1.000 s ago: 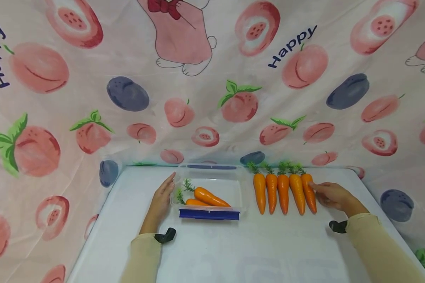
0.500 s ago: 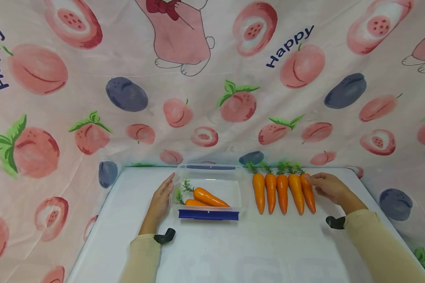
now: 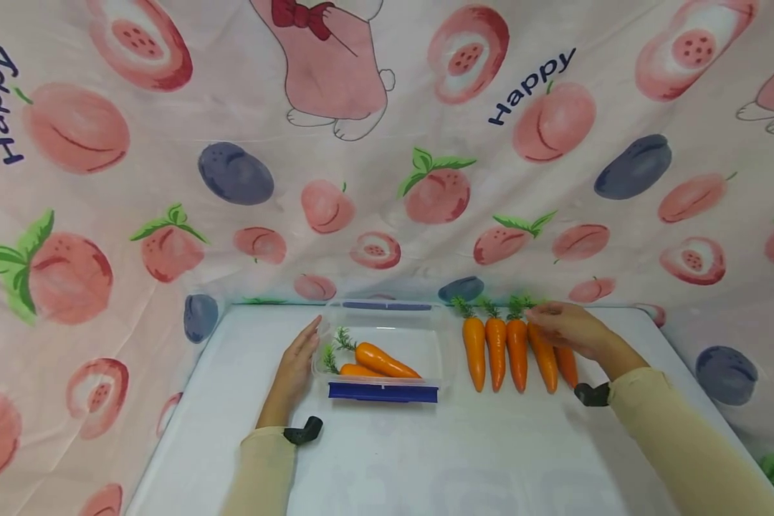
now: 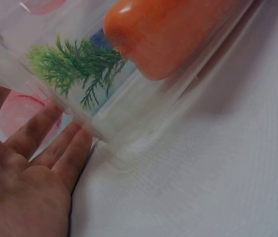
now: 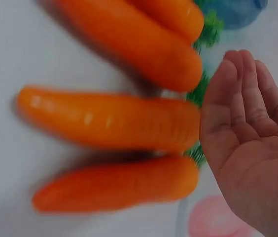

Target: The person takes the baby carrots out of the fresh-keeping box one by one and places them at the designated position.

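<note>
My left hand (image 3: 294, 363) rests its extended fingertips against the left wall of a clear plastic container (image 3: 443, 351) with blue latches. Inside the container lie two orange carrots (image 3: 382, 360) with green tops, to its left and front. In the left wrist view, the straight fingers (image 4: 74, 157) meet the container's side beside a leafy top (image 4: 80, 69). Over the right end of a row of several carrots (image 3: 517, 355) hovers my right hand (image 3: 574, 330), covering the upper parts of the two rightmost ones. The right wrist view has its fingers nearly straight beside the carrot tops, gripping no carrot.
The carrots lie side by side on a white table (image 3: 426, 459), leaves toward the back. Behind the table hangs a pink cloth (image 3: 374, 172) printed with fruit. The container's blue front latch flap (image 3: 383, 392) hangs open toward me.
My right hand has moved left and back, from the rightmost carrot's side to over the tops of the right-hand carrots. The left hand and the container have stayed in place.
</note>
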Demonstrator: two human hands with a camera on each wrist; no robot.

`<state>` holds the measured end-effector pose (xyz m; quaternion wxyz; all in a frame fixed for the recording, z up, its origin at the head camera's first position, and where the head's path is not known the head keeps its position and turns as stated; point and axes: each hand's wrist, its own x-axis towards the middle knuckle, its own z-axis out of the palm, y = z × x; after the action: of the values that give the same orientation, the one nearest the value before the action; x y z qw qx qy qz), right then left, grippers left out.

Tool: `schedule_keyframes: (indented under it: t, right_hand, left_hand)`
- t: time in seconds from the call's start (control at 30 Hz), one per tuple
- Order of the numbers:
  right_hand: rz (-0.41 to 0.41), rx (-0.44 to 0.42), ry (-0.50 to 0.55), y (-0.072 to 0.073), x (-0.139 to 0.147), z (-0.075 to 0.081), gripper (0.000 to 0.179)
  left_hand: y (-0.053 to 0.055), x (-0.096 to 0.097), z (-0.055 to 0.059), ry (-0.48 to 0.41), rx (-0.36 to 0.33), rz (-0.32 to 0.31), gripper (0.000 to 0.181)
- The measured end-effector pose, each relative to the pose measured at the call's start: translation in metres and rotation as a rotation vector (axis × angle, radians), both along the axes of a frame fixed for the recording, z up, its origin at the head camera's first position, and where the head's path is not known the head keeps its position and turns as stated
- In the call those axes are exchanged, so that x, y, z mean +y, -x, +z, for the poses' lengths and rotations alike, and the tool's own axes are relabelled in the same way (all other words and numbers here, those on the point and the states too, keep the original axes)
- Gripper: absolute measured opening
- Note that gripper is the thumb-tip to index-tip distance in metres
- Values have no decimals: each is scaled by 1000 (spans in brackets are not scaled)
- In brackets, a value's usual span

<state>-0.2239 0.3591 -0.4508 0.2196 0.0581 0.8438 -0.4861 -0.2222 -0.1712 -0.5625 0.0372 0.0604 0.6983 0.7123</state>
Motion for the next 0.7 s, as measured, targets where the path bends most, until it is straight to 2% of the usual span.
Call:
schedule_keyframes:
  t: [0.33,0.57,0.7]
  right_hand:
    - [80,-34,160,11,-45,21,78]
    - [168,-34,179,20,-83,37,61]
    - [223,-43,188,25,-105,45,57]
  left_hand:
    - [0,2,1,3,-5,5,53]
    - [0,1,2,25,-2,1,53]
    - [0,1,3,32,-5,5,52]
